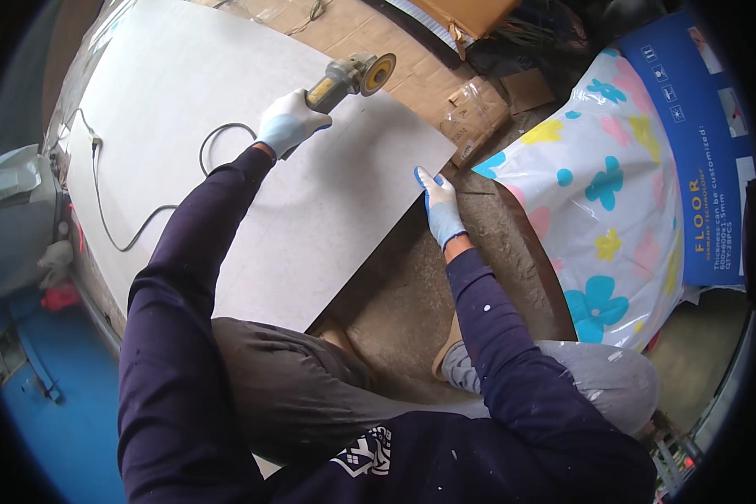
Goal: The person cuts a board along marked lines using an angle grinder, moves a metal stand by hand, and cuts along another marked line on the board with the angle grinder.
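Observation:
My left hand (291,121), in a white and pale blue work glove, is wrapped round the body of a yellow and dark grey angle grinder (331,87). The grinder's disc (378,74) faces right, held above a large light grey board (176,118). At the board's right edge, near its corner, my right hand (441,204), in a similar glove, grips the edge with the thumb side uppermost. Its other fingers are partly hidden. A black cord (130,244) curves across the board's surface to a plug connection at the left.
Flattened cardboard (370,38) lies beyond the board, with a taped cardboard piece (475,113) by its corner. On the right are a flower-patterned plastic sheet (609,210) and a blue printed carton (706,168). A blue surface (84,395) is at the lower left. My knees are close to the board.

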### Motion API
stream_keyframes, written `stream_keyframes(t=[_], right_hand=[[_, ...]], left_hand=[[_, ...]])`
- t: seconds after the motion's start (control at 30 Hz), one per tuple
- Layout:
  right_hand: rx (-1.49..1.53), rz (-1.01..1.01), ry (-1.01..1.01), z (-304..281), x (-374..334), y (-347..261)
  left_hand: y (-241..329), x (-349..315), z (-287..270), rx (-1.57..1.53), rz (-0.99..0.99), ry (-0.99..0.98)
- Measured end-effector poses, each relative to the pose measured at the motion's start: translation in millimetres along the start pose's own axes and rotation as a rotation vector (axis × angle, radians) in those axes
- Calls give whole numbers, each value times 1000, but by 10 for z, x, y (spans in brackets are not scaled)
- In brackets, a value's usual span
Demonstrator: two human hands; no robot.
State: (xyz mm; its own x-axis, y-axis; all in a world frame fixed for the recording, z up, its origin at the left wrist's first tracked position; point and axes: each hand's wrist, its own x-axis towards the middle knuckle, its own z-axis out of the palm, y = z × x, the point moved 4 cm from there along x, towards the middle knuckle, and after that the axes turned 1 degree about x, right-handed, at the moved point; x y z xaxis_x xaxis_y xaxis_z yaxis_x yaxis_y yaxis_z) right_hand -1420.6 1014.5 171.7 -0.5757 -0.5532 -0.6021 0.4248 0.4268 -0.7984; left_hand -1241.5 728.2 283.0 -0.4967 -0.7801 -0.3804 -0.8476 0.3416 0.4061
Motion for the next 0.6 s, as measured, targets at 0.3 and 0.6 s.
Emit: stream_keyframes(t=[0.3,0.6], right_hand=[[18,24,-22,39,47,121],[49,38,-32,23,13,87]], left_hand=[[-34,20,56,6,-20,-12],[20,55,92,33,-2,-11]])
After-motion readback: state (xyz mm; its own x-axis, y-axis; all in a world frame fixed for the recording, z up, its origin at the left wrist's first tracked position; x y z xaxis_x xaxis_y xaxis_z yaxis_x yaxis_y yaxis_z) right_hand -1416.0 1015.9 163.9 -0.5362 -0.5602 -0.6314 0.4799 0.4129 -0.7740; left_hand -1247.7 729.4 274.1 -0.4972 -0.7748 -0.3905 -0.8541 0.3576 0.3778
